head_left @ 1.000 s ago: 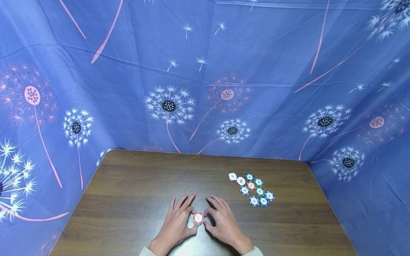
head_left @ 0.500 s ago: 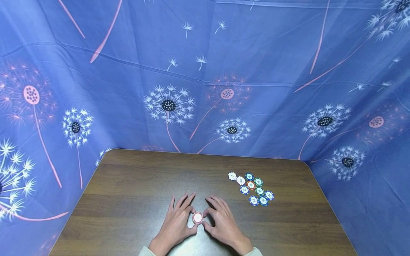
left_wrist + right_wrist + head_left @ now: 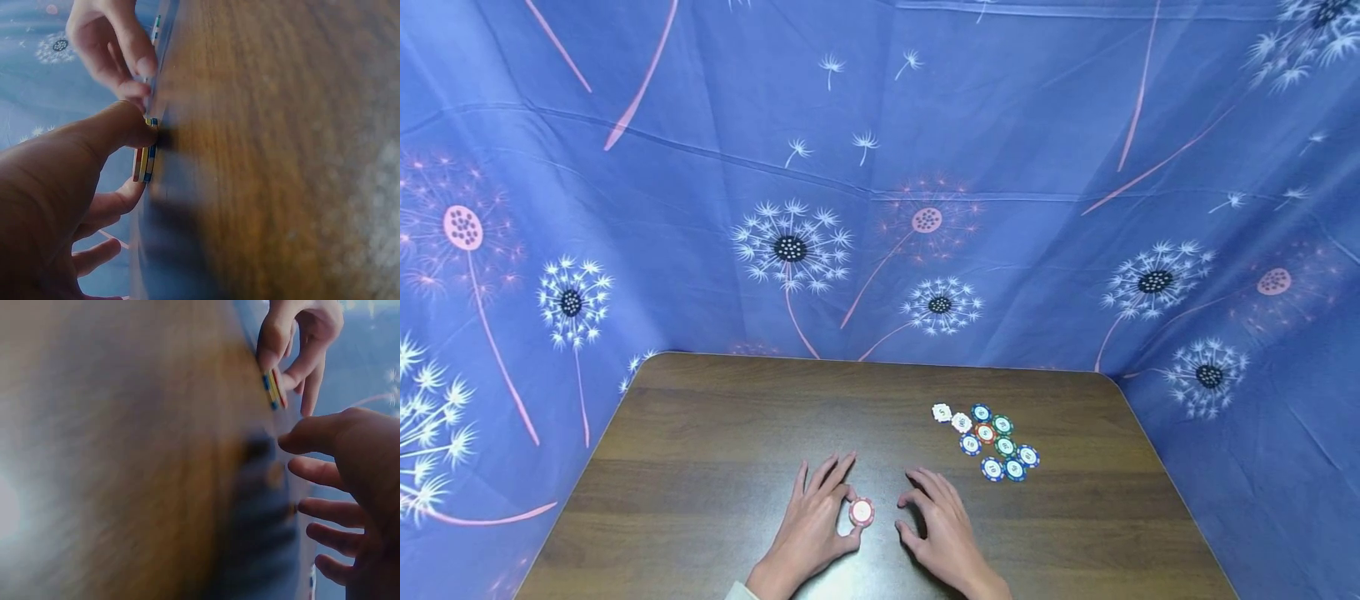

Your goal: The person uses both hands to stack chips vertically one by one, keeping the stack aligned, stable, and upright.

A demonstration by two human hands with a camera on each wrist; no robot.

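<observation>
A short stack of poker chips (image 3: 862,512) stands on the table in front of me. From the left wrist view, the stack (image 3: 144,165) shows a blue chip at the bottom, a yellow one above it and a red one on top. My left hand (image 3: 812,525) pinches its edge between thumb and index finger, the other fingers stretched forward. To the right, my right hand (image 3: 946,533) is apart from the stack with nothing in it. Its fingers (image 3: 328,512) are spread and loosely bent in the right wrist view.
Several loose poker chips (image 3: 985,433), white, blue, green and red, lie flat in a cluster at the right rear of the wooden table (image 3: 715,433). A blue dandelion-print cloth (image 3: 865,167) hangs around the back and sides.
My right hand has let go of the chip stack and moved to the right, away from it. My left hand stays at the stack. The head view has shifted slightly.
</observation>
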